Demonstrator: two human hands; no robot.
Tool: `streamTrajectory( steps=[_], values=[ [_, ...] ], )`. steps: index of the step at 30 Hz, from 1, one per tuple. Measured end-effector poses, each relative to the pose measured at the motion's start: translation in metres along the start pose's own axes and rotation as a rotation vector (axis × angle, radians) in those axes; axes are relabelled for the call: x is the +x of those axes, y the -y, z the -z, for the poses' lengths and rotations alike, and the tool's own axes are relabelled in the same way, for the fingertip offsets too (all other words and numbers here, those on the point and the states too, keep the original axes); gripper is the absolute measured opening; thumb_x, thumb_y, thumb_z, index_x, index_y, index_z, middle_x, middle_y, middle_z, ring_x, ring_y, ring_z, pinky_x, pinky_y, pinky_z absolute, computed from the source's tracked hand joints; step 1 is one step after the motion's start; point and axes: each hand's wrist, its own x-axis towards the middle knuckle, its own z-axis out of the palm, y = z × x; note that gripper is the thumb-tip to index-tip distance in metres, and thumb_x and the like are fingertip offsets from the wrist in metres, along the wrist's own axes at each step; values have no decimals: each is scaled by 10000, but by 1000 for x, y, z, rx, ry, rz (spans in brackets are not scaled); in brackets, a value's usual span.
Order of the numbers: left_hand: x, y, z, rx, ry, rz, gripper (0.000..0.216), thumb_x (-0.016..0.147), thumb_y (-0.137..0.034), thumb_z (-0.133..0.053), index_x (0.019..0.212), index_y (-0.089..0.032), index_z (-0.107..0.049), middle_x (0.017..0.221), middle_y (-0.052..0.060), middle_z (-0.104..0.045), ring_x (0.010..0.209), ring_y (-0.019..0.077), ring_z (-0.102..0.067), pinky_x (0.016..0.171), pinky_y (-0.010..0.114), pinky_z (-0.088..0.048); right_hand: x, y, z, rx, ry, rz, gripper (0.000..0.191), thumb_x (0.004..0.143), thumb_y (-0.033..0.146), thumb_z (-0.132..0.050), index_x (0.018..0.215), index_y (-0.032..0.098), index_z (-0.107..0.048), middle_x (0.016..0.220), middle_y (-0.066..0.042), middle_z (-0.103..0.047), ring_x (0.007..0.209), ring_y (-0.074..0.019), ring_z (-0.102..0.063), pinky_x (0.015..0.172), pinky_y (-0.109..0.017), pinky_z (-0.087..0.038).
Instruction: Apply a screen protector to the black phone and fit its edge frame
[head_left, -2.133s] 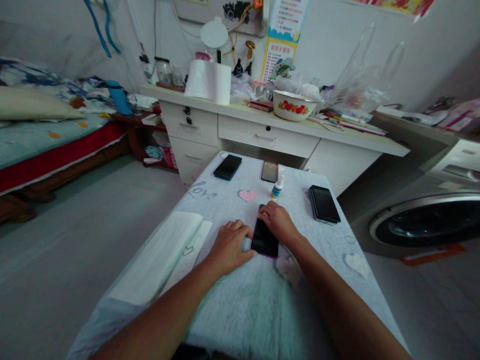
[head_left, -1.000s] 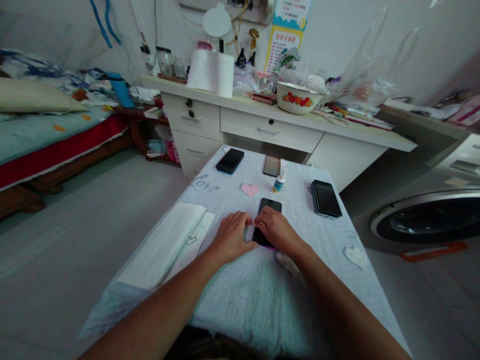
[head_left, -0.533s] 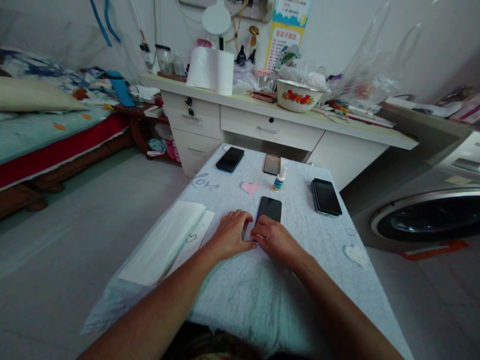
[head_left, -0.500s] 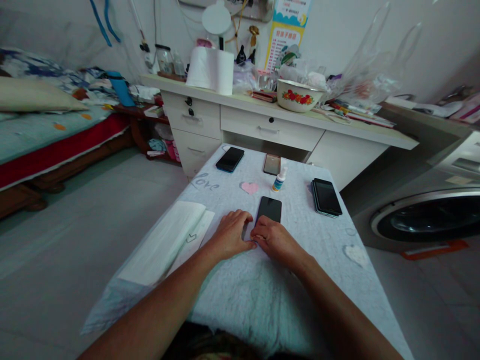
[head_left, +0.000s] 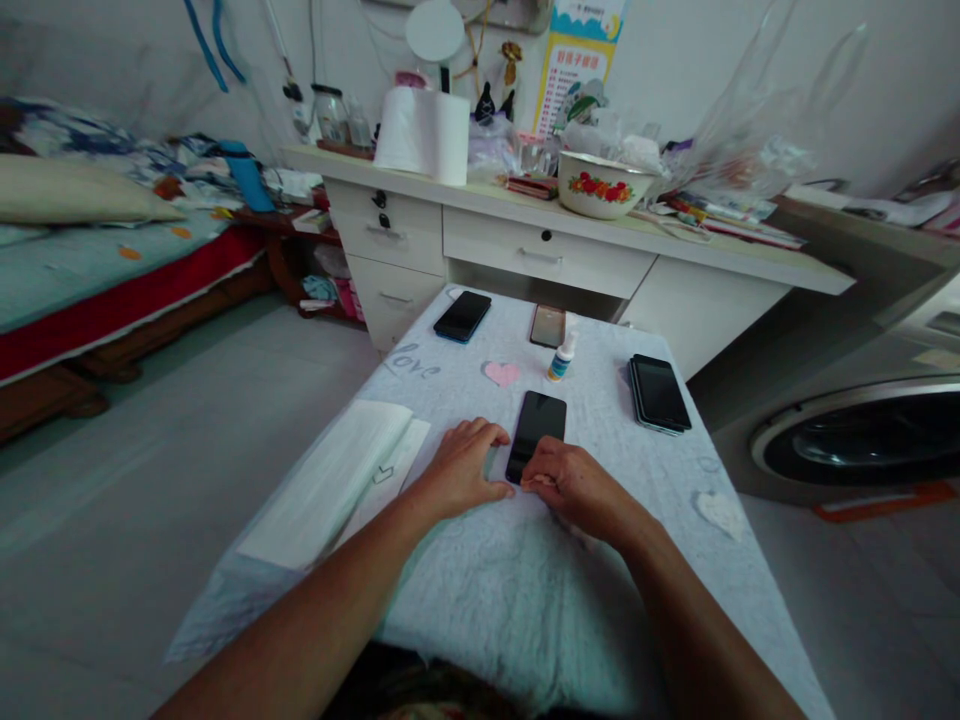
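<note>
While fingers touch the phone, a bottle stands.

Reference: black rectangular phone before me; I record its screen as smooth, glossy and glass-like. Beneath it, pale blue-grey printed tablecloth: matt, wrinkled fabric. Left of the phone, flat white rectangular sheets: matt, paper-like. Beyond it, small white bottle: smooth plastic by eye. Right of it, stacked dark rectangular phones: top face glossy. Far beyond it, white flower-patterned bowl: shiny, enamel-like.
</note>
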Motion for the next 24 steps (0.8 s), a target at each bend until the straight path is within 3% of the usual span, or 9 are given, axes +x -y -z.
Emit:
streamTrajectory(
  steps=[12,24],
  values=[
    [1,-3,0,2,6,24,433,656,-344,-752,1024,-233,-554,1088,35,-575,1042,253,-511,874,383,-395,17,3,-18,-20,-81,17,127,844,101,-578,790,146,-683,876,-37,-571,752,-108,-546,686,-216,-405],
    [1,-4,-5,45,-43,15,364,733,-380,-703,1021,-229,-537,1079,42,-576,1041,255,-513,895,387,-391,43,-23,-6,-160,-221,-63,163,887,154,-553,846,153,-710,841,-40,-575,777,-126,-545,723,-237,-400]
  ],
)
